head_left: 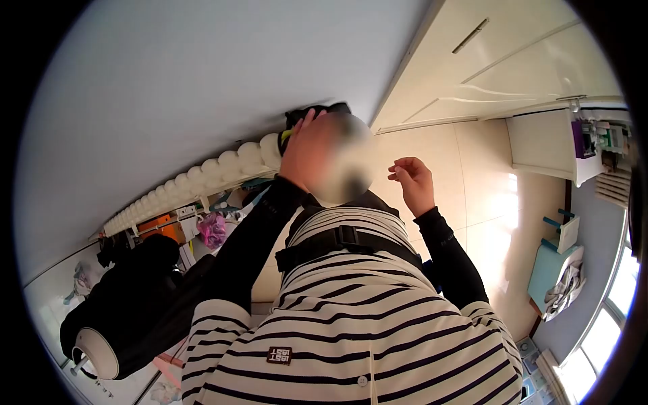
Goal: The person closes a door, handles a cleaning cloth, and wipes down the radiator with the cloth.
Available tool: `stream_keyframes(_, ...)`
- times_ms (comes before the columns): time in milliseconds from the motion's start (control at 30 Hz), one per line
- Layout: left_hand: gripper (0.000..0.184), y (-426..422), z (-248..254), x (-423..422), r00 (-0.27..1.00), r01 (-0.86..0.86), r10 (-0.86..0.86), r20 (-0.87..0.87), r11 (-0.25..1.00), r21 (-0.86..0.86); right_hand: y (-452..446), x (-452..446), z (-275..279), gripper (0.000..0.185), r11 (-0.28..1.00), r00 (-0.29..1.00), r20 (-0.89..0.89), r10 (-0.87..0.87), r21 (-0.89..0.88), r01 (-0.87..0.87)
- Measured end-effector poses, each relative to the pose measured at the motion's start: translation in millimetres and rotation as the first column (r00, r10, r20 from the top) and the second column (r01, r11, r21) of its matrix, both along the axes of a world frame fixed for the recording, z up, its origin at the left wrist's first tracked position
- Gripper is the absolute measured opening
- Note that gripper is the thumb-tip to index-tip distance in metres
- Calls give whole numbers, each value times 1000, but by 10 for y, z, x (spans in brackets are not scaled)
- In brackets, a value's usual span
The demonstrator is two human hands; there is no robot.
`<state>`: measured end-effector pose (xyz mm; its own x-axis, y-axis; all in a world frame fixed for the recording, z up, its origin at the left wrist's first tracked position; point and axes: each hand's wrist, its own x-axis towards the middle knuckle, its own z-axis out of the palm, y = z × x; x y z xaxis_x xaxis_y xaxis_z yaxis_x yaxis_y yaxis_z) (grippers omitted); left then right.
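Note:
My left hand (pixel 302 154) is raised beside the wall with its fingers stretched out. Its fingertips lie over or against a black object (pixel 336 108) with a yellow-green part, whose shape I cannot make out. A round blurred patch hides part of this hand and what is beside it. Over the pale floor, apart from the left hand, my right hand (pixel 415 185) has its fingers curled in towards the thumb, and nothing shows between them. A black belt (pixel 324 244) with a buckle goes round my striped shirt (pixel 337 317).
A white radiator (pixel 229 164) runs along the wall at left. Beyond it are an orange object (pixel 162 228), a pink bag (pixel 212 230) and dark clothing (pixel 128 304). White cabinet doors (pixel 513 61) stand at upper right, with a white cabinet (pixel 540 142) and a light-blue box (pixel 548 270) further right.

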<state>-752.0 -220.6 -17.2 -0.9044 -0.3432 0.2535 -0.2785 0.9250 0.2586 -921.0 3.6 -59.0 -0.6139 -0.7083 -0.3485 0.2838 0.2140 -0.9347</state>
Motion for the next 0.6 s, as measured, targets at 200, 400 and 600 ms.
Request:
stream_keyframes(200, 34, 285, -627, -81, 996, 84, -86, 24, 995, 59, -133, 79, 39, 15, 995, 993, -68, 96, 27, -94)
stream_keyframes(400, 38, 267, -610, 336, 966, 23, -146, 215, 872, 488, -192, 92, 17, 15, 994, 994, -7, 110, -11, -110)
stream_keyframes(600, 39, 244, 21, 922, 924, -288, 364, 118, 461, 839, -301, 70, 124, 14, 984, 983, -26, 180, -8, -180)
